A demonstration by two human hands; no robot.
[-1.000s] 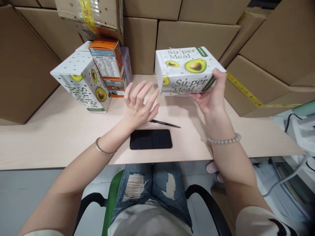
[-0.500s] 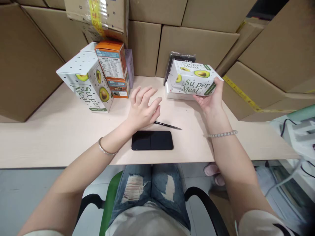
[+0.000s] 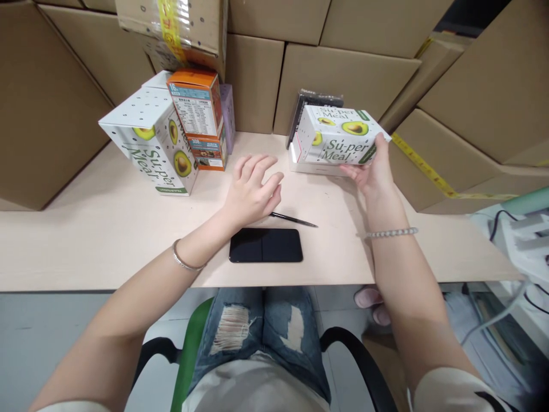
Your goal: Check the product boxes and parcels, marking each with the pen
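Observation:
My right hand (image 3: 372,166) grips the right end of a white Su-per Meal carton (image 3: 338,137) with avocado pictures, thumb on its front and fingers underneath. That carton lies on its side over a flat white box (image 3: 317,167); whether it rests fully on it I cannot tell. Behind them leans a dark box (image 3: 309,98). My left hand (image 3: 255,191) hovers or rests on the table with loosely curled, parted fingers and nothing in them. Near its wrist are a black pen (image 3: 295,220) and a black phone (image 3: 266,245), both lying on the tabletop.
At the left stand another Su-per Meal carton (image 3: 150,143), stacked orange boxes (image 3: 199,109) and a purple box (image 3: 229,117). A taped cardboard box (image 3: 201,34) sits above them. Large cardboard boxes (image 3: 343,80) wall in the back; a white rack (image 3: 532,229) is at the right.
The view has shifted very slightly. My right hand keeps its grip on the carton, which stays in nearly the same place, and my left hand has barely moved.

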